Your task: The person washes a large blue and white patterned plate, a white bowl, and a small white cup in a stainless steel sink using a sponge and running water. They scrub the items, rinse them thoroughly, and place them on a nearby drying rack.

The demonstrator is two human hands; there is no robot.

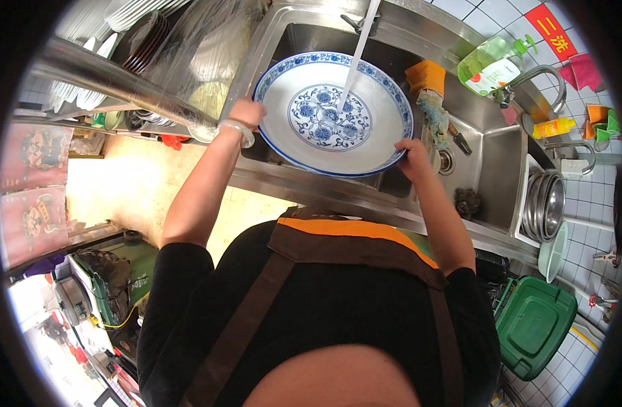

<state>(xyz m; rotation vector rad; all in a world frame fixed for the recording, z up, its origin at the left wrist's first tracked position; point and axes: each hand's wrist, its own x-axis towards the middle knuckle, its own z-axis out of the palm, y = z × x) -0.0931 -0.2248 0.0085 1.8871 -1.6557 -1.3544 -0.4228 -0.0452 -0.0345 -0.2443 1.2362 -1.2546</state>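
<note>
A large blue-and-white porcelain dish [275, 117] is held over the left basin of a stainless-steel sink [290, 35]. My left hand [248, 115], with a pale bangle at the wrist, grips the dish's left rim. At the lower right rim, my right hand [414, 156] is closed on the edge. A stream of water [361, 51] falls onto the dish's patterned centre. The tap's body [370, 25] is partly visible behind the stream. Fingers beneath the dish are hidden.
An orange cloth [427, 77] and a patterned cloth [433, 114] hang over the divider. The right basin [502, 168] holds a wooden-handled tool [459, 138] and a scouring pad [466, 202]. A green soap bottle [486, 63] stands behind; steel bowls [544, 203] are at right, stacked plates [143, 40] at left.
</note>
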